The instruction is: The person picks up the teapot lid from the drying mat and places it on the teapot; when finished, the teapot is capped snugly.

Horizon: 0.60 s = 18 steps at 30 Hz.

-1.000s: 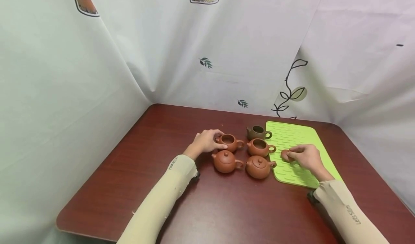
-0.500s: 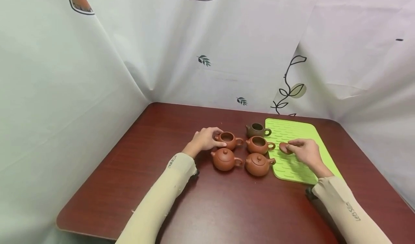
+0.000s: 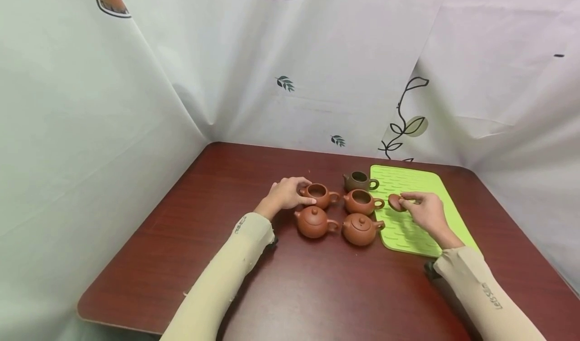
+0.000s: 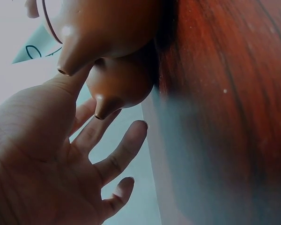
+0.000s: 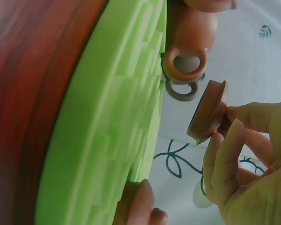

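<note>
Right hand [image 3: 428, 211] pinches a lid [image 3: 393, 202] above the mat [image 3: 408, 237]; left hand [image 3: 286, 194] grips a pot [image 3: 322, 199], other pots [image 3: 312, 225] crowding it. Only the right wrist view shows a second lid [image 5: 136, 206].

The right hand [image 3: 425, 212] pinches above the green mat [image 3: 403, 178]; the left hand [image 3: 285, 194], fingers [image 4: 124, 150] spread, is left of the mat.

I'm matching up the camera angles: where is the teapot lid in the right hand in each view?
Head: the teapot lid is right of centre, over the green mat.
Left wrist: not in it.
Right wrist: the teapot lid is right of centre, pinched by the right hand.
Shared landmark: dark red tabletop, in all three.
</note>
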Each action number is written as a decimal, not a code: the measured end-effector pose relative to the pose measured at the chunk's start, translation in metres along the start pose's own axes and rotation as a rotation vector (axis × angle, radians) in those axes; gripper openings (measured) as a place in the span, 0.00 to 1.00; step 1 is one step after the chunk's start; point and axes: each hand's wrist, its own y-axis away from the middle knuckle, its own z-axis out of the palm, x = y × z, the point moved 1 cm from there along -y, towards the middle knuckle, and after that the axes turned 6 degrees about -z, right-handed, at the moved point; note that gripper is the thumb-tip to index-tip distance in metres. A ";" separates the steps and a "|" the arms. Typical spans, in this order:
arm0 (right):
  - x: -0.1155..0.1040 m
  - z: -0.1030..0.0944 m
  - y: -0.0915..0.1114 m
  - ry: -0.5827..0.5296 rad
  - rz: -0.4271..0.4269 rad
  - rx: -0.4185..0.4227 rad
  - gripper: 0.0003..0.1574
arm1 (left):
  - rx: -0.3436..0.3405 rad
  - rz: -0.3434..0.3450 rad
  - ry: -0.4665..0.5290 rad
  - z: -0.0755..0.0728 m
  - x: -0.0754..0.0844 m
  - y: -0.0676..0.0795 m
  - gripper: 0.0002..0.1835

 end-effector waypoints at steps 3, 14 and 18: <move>-0.002 0.001 -0.001 -0.013 -0.010 0.002 0.18 | 0.003 -0.002 0.002 0.000 0.000 0.000 0.31; -0.012 0.003 -0.002 0.016 -0.015 0.029 0.16 | 0.003 0.003 0.003 0.000 0.000 0.001 0.31; -0.015 0.004 -0.003 0.010 -0.034 0.039 0.15 | 0.007 0.002 0.003 -0.001 0.000 0.001 0.31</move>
